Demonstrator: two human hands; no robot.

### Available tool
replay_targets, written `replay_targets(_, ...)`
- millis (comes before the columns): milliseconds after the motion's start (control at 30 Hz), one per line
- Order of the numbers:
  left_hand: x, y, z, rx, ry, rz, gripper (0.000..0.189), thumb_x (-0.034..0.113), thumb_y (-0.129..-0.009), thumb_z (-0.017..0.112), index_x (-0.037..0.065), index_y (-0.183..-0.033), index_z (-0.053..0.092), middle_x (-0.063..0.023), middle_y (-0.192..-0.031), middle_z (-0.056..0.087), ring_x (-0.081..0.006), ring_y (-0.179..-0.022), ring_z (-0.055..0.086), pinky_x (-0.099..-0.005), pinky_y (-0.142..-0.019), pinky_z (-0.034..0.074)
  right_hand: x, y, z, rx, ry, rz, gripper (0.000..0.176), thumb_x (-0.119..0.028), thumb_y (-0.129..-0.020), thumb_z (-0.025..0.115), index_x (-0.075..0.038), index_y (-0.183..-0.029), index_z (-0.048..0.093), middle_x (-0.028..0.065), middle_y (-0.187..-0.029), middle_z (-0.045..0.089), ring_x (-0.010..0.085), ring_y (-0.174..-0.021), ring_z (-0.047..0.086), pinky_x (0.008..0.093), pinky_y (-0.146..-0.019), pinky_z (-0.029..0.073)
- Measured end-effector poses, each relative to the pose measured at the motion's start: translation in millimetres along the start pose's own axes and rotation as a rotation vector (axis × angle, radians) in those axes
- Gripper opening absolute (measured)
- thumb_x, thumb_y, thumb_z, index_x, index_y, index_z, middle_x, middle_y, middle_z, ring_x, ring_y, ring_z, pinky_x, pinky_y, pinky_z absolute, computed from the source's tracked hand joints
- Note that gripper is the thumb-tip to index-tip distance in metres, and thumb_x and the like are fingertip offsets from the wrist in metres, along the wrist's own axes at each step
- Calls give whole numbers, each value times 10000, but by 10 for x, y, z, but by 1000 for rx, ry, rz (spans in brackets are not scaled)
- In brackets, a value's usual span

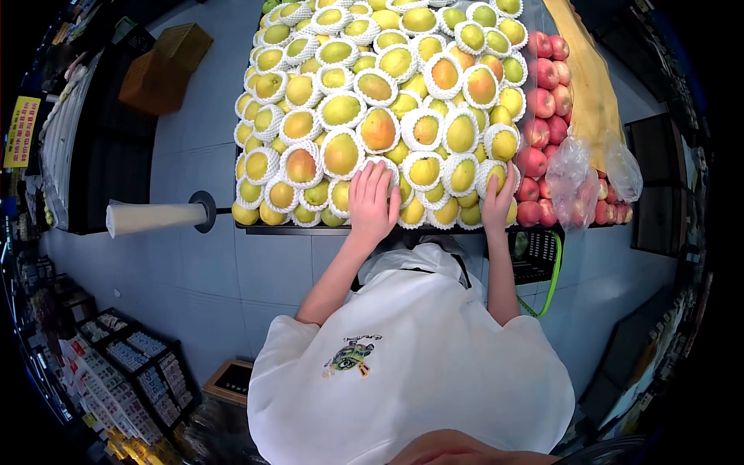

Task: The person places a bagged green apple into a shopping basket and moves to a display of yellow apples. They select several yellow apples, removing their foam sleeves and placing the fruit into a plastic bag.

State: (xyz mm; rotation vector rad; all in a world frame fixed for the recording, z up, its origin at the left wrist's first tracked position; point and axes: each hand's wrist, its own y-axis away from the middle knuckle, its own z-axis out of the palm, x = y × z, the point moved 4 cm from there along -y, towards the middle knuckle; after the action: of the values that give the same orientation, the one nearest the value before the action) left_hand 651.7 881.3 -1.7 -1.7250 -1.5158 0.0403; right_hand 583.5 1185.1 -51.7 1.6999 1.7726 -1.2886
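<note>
A large display of yellow-green mangoes [342, 109], most in white foam nets, fills the top middle of the view. My left hand [373, 203] lies over a netted mango in the front rows, its fingers stretched out and the thumb apart. The hand covers most of that fruit; white netting [382, 163] shows past the fingertips. At the front right corner, my right hand [497, 203] has its thumb and fingers around another mango [491, 172] in a foam net. Both fruits sit among the others on the pile.
Red apples [540, 102] line the display's right side, with crumpled clear plastic bags [572, 182] over some. A black basket with a green handle [556, 267] is below the right corner. A bag roll [155, 218] sticks out at left. Brown crates [164, 70] stand farther back.
</note>
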Motion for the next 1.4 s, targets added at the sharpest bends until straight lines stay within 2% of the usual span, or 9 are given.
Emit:
replay_targets(300,55,229,401,-63,-219,-21,477,255,-980,645,46,-1399,555,-128,-1528,510,-393,-1458,388,-562,-1216,232,-4,-46,-130,28,-75,12,497,-197,-1095,483,43,-1520,394,264,-1516,448,401,-1403,436,471,-1186,318)
replay_targets(433,168,185,355,-53,-220,-74,415,201,-977,616,30,-1353,586,-136,-1522,515,-370,-1463,395,-560,-1218,237,129,-107,-439,40,0,-122,374,-136,-1093,480,15,-1433,520,210,-1440,524,304,-1335,519,409,-1143,386)
replay_targets(500,396,150,303,-54,-229,-84,390,151,-971,605,19,-1337,584,-154,-1490,533,-378,-1437,425,-552,-1208,265,404,-102,-563,56,-208,-5,323,-87,-1066,518,15,-1372,543,195,-1308,570,307,-1173,596,412,-1026,476)
replay_targets(533,514,150,308,-49,-164,-73,385,132,-964,604,17,-1331,583,-159,-1459,550,-378,-1412,449,-547,-1197,287,487,-107,-634,105,-188,-75,261,-36,-1049,536,17,-1302,566,136,-1145,624,218,-985,636,336,-880,520)
replay_targets(667,1086,230,586,-62,-51,-46,374,121,-944,622,14,-1300,588,-166,-1361,595,-381,-1340,511,-537,-1163,340,776,-29,-800,-73,-548,76,207,-15,-1035,555,-7,-1239,585,48,-909,625,85,-787,580,221,-707,467)
replay_targets(800,1560,360,1021,-139,-55,-63,447,194,-959,650,8,-1354,552,-211,-1439,516,-422,-1394,441,-555,-1171,327,941,26,-973,-220,-481,43,225,-12,-1025,569,-38,-1247,592,16,-862,624,77,-711,568,233,-632,468)
replay_targets(1000,1750,507,1294,-110,-178,-156,602,300,-978,679,-1,-1453,465,-254,-1569,367,-468,-1495,297,-589,-1208,270,922,133,-1233,-334,-519,30,171,7,-1019,584,-8,-1183,629,33,-918,668,83,-791,635,223,-673,500)
replay_targets(1300,1636,661,1541,-17,-276,-124,589,222,-993,663,33,-1495,418,-250,-1603,334,-466,-1497,307,-564,-1209,281,1072,161,-1608,-409,-612,-1,149,19,-1015,577,-3,-1154,625,60,-990,689,115,-867,672,255,-754,537)
replay_targets(1400,1605,691,1597,0,-276,-121,599,240,-998,656,56,-1511,408,-234,-1607,347,-445,-1505,310,-588,-1212,271,1108,154,-1663,-392,-575,-24,126,14,-996,600,13,-1116,636,85,-951,692,138,-812,687,263,-700,538)
